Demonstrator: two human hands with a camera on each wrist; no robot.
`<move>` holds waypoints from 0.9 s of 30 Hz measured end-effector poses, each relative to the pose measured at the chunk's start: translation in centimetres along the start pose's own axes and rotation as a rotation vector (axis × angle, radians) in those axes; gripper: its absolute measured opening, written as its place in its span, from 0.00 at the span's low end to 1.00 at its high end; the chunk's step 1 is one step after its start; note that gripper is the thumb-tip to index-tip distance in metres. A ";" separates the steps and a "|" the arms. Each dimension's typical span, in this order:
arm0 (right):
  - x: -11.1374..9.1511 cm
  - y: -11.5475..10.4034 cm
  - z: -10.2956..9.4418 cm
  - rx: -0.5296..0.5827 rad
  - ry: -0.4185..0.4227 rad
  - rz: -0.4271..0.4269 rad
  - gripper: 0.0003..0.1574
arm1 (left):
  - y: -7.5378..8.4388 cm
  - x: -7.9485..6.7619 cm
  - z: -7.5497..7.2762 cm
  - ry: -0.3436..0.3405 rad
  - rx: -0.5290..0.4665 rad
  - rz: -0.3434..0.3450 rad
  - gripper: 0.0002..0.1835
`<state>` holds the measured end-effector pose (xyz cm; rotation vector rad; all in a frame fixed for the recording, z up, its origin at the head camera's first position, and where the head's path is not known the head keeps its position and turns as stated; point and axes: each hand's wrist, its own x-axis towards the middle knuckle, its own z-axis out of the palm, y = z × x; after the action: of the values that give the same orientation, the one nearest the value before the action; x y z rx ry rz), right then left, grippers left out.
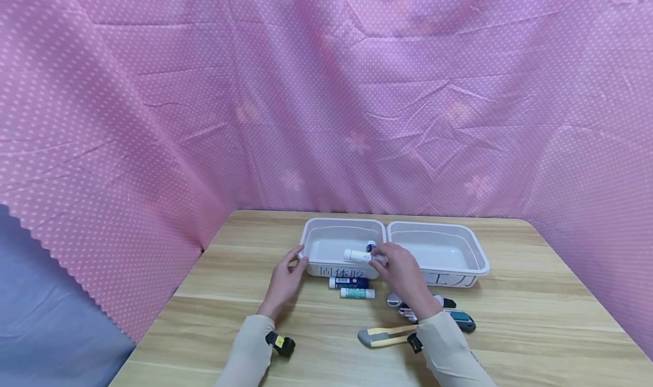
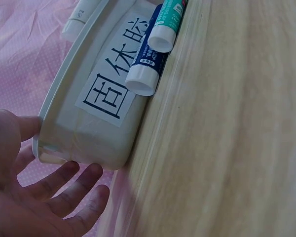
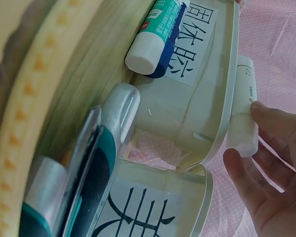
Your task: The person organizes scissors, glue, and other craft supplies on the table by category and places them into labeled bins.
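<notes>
My right hand pinches a white glue stick between thumb and fingers, over the front rim of the left white plastic box. In the right wrist view the glue stick lies just beyond the box rim. At that box's front left corner, my left hand holds the rim with thumb and index finger, its other fingers spread alongside the wall. Inside the box a dark blue glue stick partly shows. A navy glue stick and a green one lie in front of the box.
A second white box stands at the right, its label partly hidden by my right hand. Several utility knives lie under my right forearm, including a yellow and grey one and a teal and black one. Pink dotted cloth hangs behind the wooden table.
</notes>
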<state>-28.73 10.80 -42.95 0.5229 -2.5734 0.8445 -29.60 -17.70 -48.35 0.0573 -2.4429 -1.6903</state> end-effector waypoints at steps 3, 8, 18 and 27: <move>0.0 0.0 0.0 -0.003 -0.001 0.012 0.08 | 0.0 0.0 0.0 -0.001 0.000 0.000 0.28; 0.0 0.0 -0.1 -0.012 0.002 0.021 0.09 | 0.0 0.0 0.0 -0.004 -0.003 0.003 0.28; -0.2 -0.4 -0.4 -0.002 0.008 -0.002 0.09 | -0.1 -0.1 0.0 -0.001 0.003 0.007 0.28; -0.2 -0.9 -0.3 -0.024 0.022 -0.065 0.12 | -0.3 0.0 0.0 -0.007 -0.003 0.010 0.28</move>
<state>-28.12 10.38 -42.39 0.5840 -2.5288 0.7923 -29.59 -17.78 -48.64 0.0389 -2.4416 -1.6926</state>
